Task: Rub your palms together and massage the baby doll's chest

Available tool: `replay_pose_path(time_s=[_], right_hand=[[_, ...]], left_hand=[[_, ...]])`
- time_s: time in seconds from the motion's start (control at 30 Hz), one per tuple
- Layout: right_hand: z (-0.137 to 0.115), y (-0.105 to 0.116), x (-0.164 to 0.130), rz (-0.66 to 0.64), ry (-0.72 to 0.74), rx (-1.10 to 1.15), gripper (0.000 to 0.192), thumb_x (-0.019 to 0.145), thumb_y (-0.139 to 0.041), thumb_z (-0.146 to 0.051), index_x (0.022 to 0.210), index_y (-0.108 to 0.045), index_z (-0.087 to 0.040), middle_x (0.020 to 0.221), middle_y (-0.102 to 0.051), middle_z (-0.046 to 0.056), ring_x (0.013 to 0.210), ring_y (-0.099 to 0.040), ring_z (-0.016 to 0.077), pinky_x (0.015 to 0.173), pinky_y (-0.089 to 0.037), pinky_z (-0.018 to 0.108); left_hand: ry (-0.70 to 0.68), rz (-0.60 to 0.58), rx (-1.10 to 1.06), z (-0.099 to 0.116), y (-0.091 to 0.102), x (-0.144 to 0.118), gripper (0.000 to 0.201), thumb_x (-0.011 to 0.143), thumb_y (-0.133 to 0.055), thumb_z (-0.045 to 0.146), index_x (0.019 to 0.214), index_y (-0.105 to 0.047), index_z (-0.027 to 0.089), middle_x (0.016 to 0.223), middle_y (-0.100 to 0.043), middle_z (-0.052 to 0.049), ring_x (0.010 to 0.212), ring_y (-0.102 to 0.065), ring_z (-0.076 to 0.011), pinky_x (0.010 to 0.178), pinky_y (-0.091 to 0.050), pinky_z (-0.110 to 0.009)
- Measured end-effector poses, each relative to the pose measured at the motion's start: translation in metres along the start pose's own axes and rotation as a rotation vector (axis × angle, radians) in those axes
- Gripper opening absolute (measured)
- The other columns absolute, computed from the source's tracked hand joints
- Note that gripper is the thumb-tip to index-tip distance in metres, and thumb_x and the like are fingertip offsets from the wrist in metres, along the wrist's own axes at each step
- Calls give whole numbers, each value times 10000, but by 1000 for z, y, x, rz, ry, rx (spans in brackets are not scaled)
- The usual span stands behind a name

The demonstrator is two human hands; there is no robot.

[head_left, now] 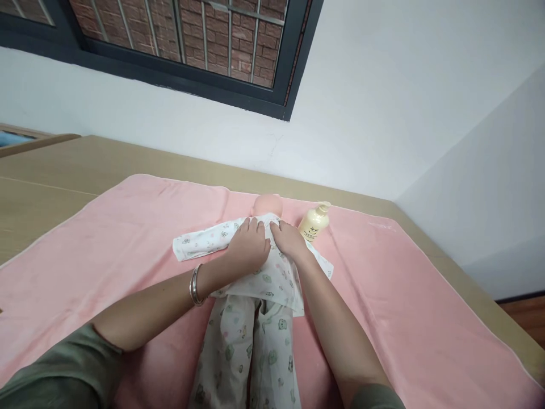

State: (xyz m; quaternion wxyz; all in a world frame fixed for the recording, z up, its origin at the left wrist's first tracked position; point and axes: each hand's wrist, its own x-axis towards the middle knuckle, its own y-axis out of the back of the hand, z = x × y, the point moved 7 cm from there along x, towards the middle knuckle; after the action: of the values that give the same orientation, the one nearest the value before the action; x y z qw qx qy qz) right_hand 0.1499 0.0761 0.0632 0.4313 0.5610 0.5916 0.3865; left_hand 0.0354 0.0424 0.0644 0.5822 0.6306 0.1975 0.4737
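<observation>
A baby doll (268, 204) lies on its back, its head at the far end. It wears a white long-sleeved shirt (267, 279) with small printed figures and matching pants (232, 346). My left hand (249, 247) is closed on the shirt's upper front near the neck, a silver bangle on its wrist. Beside it, my right hand (289, 240) pinches the shirt front just below the collar. The sleeve on the left stretches out flat; my right forearm partly covers the other one. My fingertips partly hide the cloth they hold.
The doll lies on a pink blanket (383, 272) spread over a wooden surface (55, 165). A pale yellow pump bottle (315, 220) stands close beyond my right hand. Behind are a white wall (361, 102) and a dark-framed barred window (191, 65).
</observation>
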Motion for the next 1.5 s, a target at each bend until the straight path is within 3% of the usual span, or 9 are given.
replay_pose_path(time_s=[0.3,0.47,0.73,0.93,1.07,1.13,1.23,1.37,1.5], right_hand=[[-35,4,-33,121,146,-190,434,1044,-307,-296,1241,-617,-64,1294,-656,224,1218,-579,336,1047,-375,446],[-39,5,-38,127,197,-201,413,1036,-310,-256,1221,-629,-70,1229,-682,214,1166,-606,321,1031,-388,421],[-20,-2,-11,131,100,-107,478,1023,-335,-334,1308,-582,-40,1389,-600,241,1293,-532,329,1068,-358,420],[-4,7,-9,40,71,0,543,1056,-236,-469,1225,-634,-139,1286,-682,183,1194,-617,310,991,-415,397],[-5,21,-21,27,-10,-85,506,1045,-283,-432,1172,-666,-126,1187,-716,209,1139,-651,346,999,-413,448],[-19,27,-29,126,60,-113,453,1033,-322,-350,1250,-638,-107,1267,-681,219,1225,-608,343,1051,-389,449],[-46,24,-40,304,243,-92,490,1032,-340,-305,1437,-510,-90,1534,-484,203,1460,-389,315,1177,-285,437],[-57,-2,-39,260,301,-85,512,1044,-346,-358,1474,-493,-121,1604,-405,164,1517,-289,311,1234,-195,491],[-53,6,-40,323,276,-30,522,1040,-343,-351,1482,-487,-114,1615,-383,169,1530,-272,308,1239,-187,497]], left_hand=[[294,-189,-192,-46,-6,23,470,996,-334,414,1113,-642,80,1164,-717,-199,1089,-662,-300,917,-500,-386],[294,-163,-162,-44,-7,21,465,986,-334,406,1102,-652,87,1136,-728,-192,1098,-671,-302,934,-495,-383],[278,-113,-103,-41,-11,21,479,996,-330,384,1172,-639,63,1214,-704,-215,1176,-639,-325,1039,-463,-431],[236,-225,-149,-40,2,17,526,993,-318,449,1224,-621,86,1249,-693,-201,1181,-640,-319,986,-486,-419],[225,-302,-144,-45,13,15,490,969,-355,475,1137,-662,132,1160,-724,-178,1062,-685,-319,851,-525,-400],[237,-322,-128,-50,17,15,445,962,-368,439,1065,-682,142,1103,-739,-176,984,-702,-317,791,-528,-393],[248,-295,-121,-59,22,19,394,958,-370,362,1033,-694,153,1091,-751,-172,978,-710,-307,814,-524,-387],[266,-219,-142,-72,30,23,400,960,-349,306,1078,-702,160,1152,-748,-159,1072,-695,-289,908,-509,-375],[280,-197,-161,-78,36,23,414,970,-344,310,1119,-701,163,1180,-744,-153,1130,-680,-280,972,-490,-367]])
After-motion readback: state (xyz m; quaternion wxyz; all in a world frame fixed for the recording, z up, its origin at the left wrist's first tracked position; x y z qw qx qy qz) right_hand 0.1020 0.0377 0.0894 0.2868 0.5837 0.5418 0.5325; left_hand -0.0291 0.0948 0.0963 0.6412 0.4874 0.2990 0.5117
